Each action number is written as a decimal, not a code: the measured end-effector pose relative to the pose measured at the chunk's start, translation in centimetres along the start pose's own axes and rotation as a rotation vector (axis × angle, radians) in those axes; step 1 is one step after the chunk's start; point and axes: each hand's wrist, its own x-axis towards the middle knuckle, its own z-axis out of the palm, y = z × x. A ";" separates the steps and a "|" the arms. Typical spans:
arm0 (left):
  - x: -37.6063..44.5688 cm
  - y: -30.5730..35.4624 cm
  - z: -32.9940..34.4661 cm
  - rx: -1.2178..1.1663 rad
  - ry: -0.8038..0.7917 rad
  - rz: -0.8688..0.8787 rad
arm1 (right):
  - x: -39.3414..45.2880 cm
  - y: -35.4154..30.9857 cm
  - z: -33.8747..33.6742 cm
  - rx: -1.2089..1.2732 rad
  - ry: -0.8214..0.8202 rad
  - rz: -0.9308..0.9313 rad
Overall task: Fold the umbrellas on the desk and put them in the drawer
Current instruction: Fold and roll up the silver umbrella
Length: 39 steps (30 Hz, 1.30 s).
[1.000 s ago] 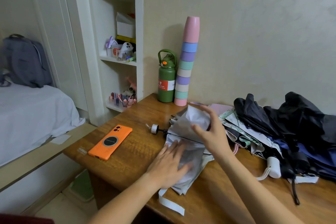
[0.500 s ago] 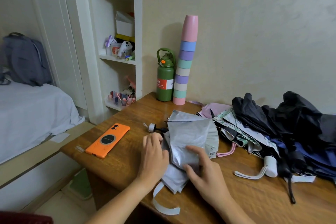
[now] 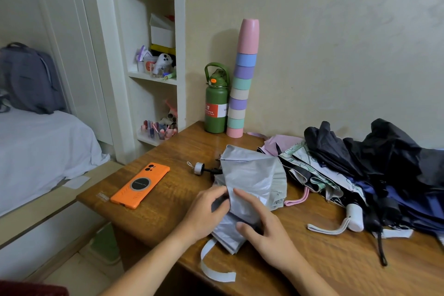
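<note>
Both hands work on the desk [image 3: 153, 211], where our left hand [image 3: 204, 214] pinches a fold of the silver umbrella [image 3: 252, 180] and our right hand [image 3: 266, 230] curls round its bundled canopy. Beyond our grip lies the pile [image 3: 374, 170] of unfolded umbrellas. We should probably smooth each panel flat, wrap tightly, then close the strap [image 3: 211, 269] hanging below our grip.

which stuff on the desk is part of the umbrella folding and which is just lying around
Job:
- silver umbrella, gripped by left hand and right hand
- umbrella pile, waiting on the desk

Lying about:
- orange phone
- green bottle
- cup stack

No drawer is visible.
</note>
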 end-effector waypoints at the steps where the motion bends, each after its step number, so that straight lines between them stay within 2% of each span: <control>1: 0.0 -0.1 0.0 -0.016 -0.004 -0.015 | 0.0 0.1 0.0 0.008 -0.013 0.004; 3: 0.0 -0.2 -0.2 -0.070 0.004 -0.050 | 0.1 0.2 0.1 0.002 0.013 -0.007; 7: 0.1 -0.3 -0.5 -0.194 0.093 -0.129 | 0.2 0.6 -0.2 0.031 0.202 0.001; 10: 0.0 -0.4 -0.8 -0.267 0.111 -0.181 | 0.3 1.1 -0.4 0.030 0.281 0.031; 14: -0.2 -0.4 -1.1 -0.225 0.078 -0.174 | 0.2 1.4 -0.2 0.009 0.290 0.021; 17: -0.3 -0.2 -1.2 -0.229 0.133 -0.181 | 0.2 1.6 -0.1 -0.022 0.297 0.003; 23: -0.5 -0.1 -1.8 -0.399 0.170 -0.234 | -0.1 1.1 -0.3 0.000 0.362 -0.070; 31: -0.7 -0.1 -1.8 -0.470 0.300 -0.261 | -0.2 1.6 0.3 -0.256 0.288 -0.115; 36: -1.1 1.2 -1.6 -0.379 0.203 -0.283 | 0.0 1.9 0.1 -0.487 0.317 -0.266; 39: -1.2 1.9 -1.6 -0.364 0.213 -0.336 | -0.1 1.6 0.4 -0.525 0.294 -0.291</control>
